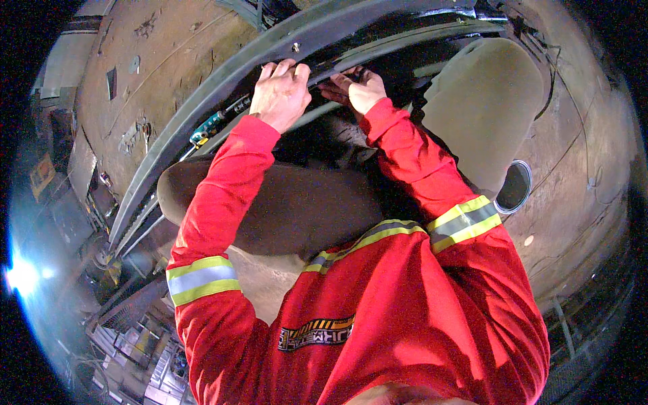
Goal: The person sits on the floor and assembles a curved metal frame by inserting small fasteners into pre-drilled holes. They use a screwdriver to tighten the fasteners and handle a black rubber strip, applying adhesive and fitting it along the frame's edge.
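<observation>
Curls fingers of left hand (281, 94) and right hand (363, 89) at a dark beam (270, 50) arching from near left to far right, cannot tell whether gripping it, with a teal-handled tool (208, 128) lying left.

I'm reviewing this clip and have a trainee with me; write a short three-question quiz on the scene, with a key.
1. Multiple choice: What lies along the curved metal beam, to the left of the left hand?
A) a red bucket
B) a teal-and-yellow tool
C) a white cloth

2. True or false: The left hand and the right hand both wear thick gloves.

3. Fill the gap: The red sleeves each carry a reflective band with ___ edges.

Key: 1. B. 2. False, both are bare. 3. yellow.
</observation>
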The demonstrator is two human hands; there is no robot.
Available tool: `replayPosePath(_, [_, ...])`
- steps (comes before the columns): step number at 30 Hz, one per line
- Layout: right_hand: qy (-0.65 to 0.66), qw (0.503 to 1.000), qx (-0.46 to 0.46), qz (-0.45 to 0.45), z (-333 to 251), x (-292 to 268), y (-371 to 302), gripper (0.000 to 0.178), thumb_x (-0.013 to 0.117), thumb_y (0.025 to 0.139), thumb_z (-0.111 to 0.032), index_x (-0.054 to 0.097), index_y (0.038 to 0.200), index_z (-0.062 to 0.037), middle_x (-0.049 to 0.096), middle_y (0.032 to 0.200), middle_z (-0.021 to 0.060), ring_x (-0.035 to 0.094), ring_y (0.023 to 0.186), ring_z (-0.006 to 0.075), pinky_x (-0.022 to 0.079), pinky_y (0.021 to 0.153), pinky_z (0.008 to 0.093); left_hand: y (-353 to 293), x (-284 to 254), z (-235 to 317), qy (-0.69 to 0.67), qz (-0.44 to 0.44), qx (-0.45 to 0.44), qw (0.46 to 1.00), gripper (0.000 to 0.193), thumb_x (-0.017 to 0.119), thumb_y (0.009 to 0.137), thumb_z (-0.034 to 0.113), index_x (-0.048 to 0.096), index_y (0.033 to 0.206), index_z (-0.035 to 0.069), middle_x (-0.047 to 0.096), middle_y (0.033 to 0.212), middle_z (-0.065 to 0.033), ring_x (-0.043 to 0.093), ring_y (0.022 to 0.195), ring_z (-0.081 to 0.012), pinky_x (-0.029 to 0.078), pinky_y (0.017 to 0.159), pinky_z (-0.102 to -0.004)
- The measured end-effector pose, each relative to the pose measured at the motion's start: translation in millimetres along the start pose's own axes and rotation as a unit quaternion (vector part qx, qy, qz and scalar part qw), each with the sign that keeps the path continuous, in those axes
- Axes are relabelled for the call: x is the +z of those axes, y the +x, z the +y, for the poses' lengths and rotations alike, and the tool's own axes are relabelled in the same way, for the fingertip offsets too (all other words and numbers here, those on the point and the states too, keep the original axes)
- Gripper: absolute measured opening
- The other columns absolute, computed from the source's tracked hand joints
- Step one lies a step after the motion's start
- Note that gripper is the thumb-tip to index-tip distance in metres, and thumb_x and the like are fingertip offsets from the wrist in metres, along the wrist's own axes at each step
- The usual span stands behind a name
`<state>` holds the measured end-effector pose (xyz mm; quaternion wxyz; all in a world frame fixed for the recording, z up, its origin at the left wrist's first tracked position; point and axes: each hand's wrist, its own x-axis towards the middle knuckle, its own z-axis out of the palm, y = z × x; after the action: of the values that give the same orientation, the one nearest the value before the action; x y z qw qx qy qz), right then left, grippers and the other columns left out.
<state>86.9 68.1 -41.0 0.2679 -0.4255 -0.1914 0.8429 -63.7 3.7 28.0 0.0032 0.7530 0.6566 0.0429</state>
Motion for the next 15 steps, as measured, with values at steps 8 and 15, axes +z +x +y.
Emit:
replayPosePath(8, [0.023,0.999,-0.014,-0.027,5.5,-5.1,6.2,0.017,0.057,0.084,0.002,0.053,0.101,0.0029,0.061,0.097,0.0154,0.064,0.085,0.0290,0.056,0.072,0.0389,3.6,-16.5,8.9,0.026,-0.069,-0.007,0.997,0.043,0.067,0.068,0.025,0.049,0.102,0.005,0.052,0.112,-0.0200,0.052,0.101,-0.0348,0.042,0.088,-0.0422])
replayPosePath(15, [-0.403,0.892,-0.206,-0.023,23.4,-32.6,37.2,0.021,0.061,0.075,0.001,0.063,0.096,-0.0006,0.066,0.092,0.0115,0.064,0.081,0.0260,0.051,0.073,0.0330,10.3,3.6,-0.8,0.023,0.001,0.003,1.000,0.028,0.066,0.071,0.025,0.055,0.089,0.007,0.060,0.090,-0.0102,0.056,0.087,-0.0283,0.044,0.078,-0.0387])
